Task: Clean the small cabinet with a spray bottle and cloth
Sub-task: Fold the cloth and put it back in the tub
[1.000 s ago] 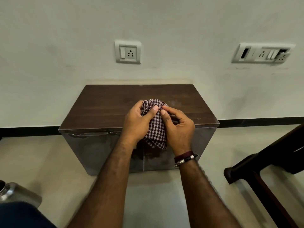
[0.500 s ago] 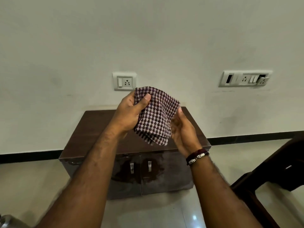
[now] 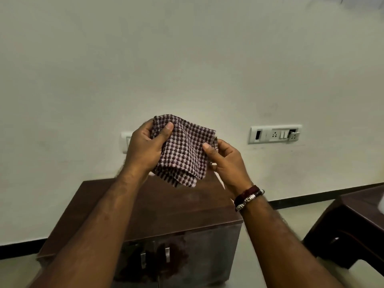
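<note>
A checked maroon-and-white cloth, folded, is held up in front of the wall, well above the small cabinet. My left hand grips its left side, thumb across the front. My right hand holds its right edge with thumb on the front and fingers behind. The small cabinet has a dark wood top and two glossy doors with metal handles, standing against the wall below my arms. Wet-looking patches show on the doors. No spray bottle is in view.
A dark wooden piece of furniture stands at the right, close to the cabinet. On the wall are a switch-and-socket panel and a single socket plate partly behind my left hand. A black skirting runs along the floor.
Both hands lifted the cloth off the cabinet top and raised it in front of the wall. The view tilted upward. The right thumb has come onto the cloth's front.
</note>
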